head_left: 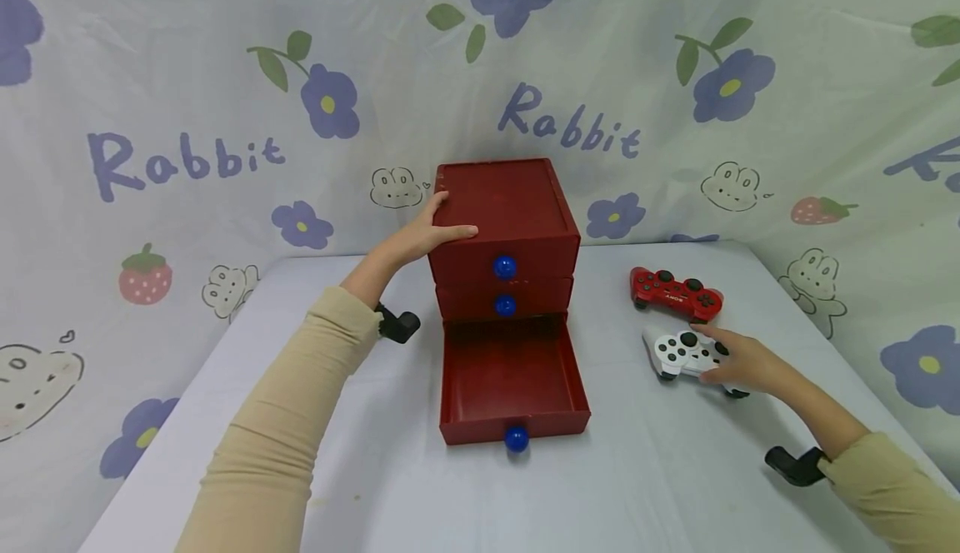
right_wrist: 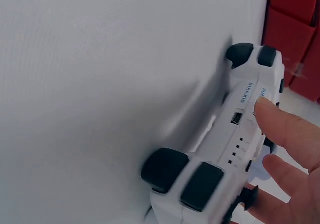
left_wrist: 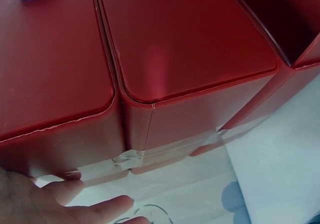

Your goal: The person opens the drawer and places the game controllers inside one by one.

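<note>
A red drawer cabinet (head_left: 504, 199) with round blue knobs stands in the middle of the table in the head view. Its bottom drawer (head_left: 517, 374) is pulled out, with nothing inside. My left hand (head_left: 422, 235) rests on the cabinet's upper left edge, thumb across the top; the left wrist view shows the other fingers stretched out along its side. On the right, my right hand (head_left: 738, 361) holds a white game controller (right_wrist: 225, 129), thumb at the button edge and fingers over its face. The palm hides part of one controller grip.
Just behind the white controller lies a red game controller (head_left: 677, 293). The table (head_left: 360, 453) has a white cover. A patterned cloth (head_left: 202, 78) hangs behind it. A black wrist mount (head_left: 795, 465) juts from the right sleeve.
</note>
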